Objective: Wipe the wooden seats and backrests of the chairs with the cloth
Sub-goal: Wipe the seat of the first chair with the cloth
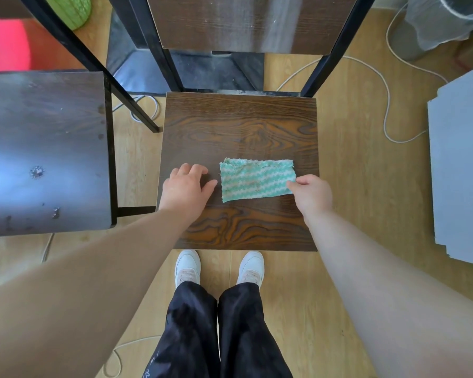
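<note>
The person stands at the front edge of a dark wood-grain seat [238, 126] on a black metal frame. The matching backrest [230, 23] rises at the far side, with pale streaks showing on its surface.

The cloth [257, 180], green with white wavy stripes, lies flat on the seat as a rectangle. It sits on the right half of the seat, about midway between front and back, with its long side running left to right.

The right hand [311, 193] has hold of the cloth at its right end, pinching the edge between thumb and fingertips. The remaining fingers are curled under and cannot be seen clearly.

The left hand [186, 186] holds nothing. Its fingers are spread and slightly bent, with the tips down on the bare seat. It sits just beside the left end of the cloth; the thumb points toward that edge, and a narrow strip of wood shows between them.

A second seat [44, 148], darker and marked with spots and scuffs, stands close on the left. A white cable [385, 105] loops across the light wooden floor [350, 186] to the right of the chair. Grey boards [462, 165] lie at the far right. White shoes [187, 266] and black trousers [191, 336] show below the seat's front edge.
</note>
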`<state>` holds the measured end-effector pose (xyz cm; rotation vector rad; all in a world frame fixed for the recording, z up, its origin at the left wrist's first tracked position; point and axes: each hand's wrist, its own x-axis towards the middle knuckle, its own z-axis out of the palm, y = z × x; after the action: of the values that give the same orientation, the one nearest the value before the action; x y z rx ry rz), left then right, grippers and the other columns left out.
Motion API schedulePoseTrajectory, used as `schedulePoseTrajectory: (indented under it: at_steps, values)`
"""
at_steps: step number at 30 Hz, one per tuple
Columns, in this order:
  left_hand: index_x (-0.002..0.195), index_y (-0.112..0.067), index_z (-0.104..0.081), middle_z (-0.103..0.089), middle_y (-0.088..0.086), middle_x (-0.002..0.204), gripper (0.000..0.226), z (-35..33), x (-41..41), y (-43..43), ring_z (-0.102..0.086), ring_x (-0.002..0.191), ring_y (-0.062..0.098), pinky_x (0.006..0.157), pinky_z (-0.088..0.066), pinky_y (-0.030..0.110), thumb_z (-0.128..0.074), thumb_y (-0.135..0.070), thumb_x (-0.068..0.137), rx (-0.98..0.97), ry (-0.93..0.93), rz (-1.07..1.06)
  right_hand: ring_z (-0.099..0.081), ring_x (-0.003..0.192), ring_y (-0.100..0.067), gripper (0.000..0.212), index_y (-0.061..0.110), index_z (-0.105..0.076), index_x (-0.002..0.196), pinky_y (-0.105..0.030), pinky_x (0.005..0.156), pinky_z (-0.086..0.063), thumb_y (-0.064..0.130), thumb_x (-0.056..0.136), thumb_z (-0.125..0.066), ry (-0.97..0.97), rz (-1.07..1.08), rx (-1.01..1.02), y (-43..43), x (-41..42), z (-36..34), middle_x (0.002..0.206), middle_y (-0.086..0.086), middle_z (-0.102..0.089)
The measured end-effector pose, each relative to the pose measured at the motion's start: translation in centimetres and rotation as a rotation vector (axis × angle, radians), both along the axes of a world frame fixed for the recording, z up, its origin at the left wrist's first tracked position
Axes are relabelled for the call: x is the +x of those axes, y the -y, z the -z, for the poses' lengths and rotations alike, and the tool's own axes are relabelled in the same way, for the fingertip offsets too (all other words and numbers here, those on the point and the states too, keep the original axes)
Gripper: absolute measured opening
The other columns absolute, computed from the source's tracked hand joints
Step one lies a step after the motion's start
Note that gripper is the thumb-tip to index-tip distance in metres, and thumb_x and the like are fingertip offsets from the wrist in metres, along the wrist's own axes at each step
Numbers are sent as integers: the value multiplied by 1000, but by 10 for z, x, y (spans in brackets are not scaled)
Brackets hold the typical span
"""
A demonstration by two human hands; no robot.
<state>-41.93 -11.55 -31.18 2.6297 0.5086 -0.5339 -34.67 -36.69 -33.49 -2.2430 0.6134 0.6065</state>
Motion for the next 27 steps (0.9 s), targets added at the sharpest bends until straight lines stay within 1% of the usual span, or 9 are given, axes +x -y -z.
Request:
schedulePoseTrajectory:
  at_steps: [5,8,11,12,15,20,22,24,27]
  values:
    - [136,-24,-45,-47,5,132,47,-2,-4,-8,-40,123,28,102,-36,43,-39,-51,99,98,-29,44,-61,92,-14,18,18,-69,102,-27,77,-48,29,87,-68,96,-19,-1,-11,-4,-10,100,5,-67]
    - [138,-23,-44,-46,6,134,48,-2,-7,-13,-39,124,29,103,-35,43,-41,-50,99,106,-27,50,-59,92,-13,19,18,-69,104,-24,77,-45,29,88,-67,151,-75,29,-21,-8,-15,104,4,-64]
    - [138,-23,-43,-45,6,135,48,-2,-9,-18,-39,125,29,103,-35,44,-41,-50,98,104,-27,53,-59,92,-10,22,18,-67,111,-21,78,-45,28,91,-66,154,-115,99,-38,-11,-21,99,8,-63]
    - [139,-24,-42,-45,5,136,48,-2,-10,-20,-39,125,28,104,-35,43,-40,-51,99,105,-31,56,-60,91,-8,23,19,-67,111,-22,79,-48,27,90,-67,149,-135,124,-44,-12,-21,98,8,-64]
    - [140,-25,-41,-44,5,137,49,-1,-13,-25,-38,126,28,104,-35,43,-38,-51,99,100,-37,64,-63,91,-8,23,21,-66,112,-30,84,-55,28,89,-68,114,-200,185,-59,-17,-19,98,7,-67]
    - [140,-26,-40,-44,4,137,49,1,-16,-33,-39,126,27,104,-35,43,-38,-52,99,81,-35,65,-63,91,-9,30,23,-65,116,-37,84,-58,31,87,-70,44,-322,219,-83,-26,-10,97,10,-65]
    - [140,-26,-40,-44,4,137,49,2,-16,-36,-39,125,27,103,-35,43,-39,-52,98,76,-35,64,-63,95,-10,38,24,-63,123,-38,86,-57,35,87,-69,4,-376,215,-89,-29,-7,103,9,-65]
    - [140,-26,-41,-45,4,136,49,3,-17,-38,-39,125,27,103,-35,43,-39,-52,98,71,-34,64,-63,97,-12,44,24,-60,128,-35,86,-58,39,88,-68,-28,-404,188,-93,-29,-7,111,7,-64]
    - [140,-27,-41,-45,3,136,49,4,-18,-42,-39,124,27,103,-35,43,-39,-52,98,64,-30,68,-64,93,-11,37,23,-64,123,-32,80,-59,37,89,-68,44,-361,164,-94,-27,-10,106,7,-64]
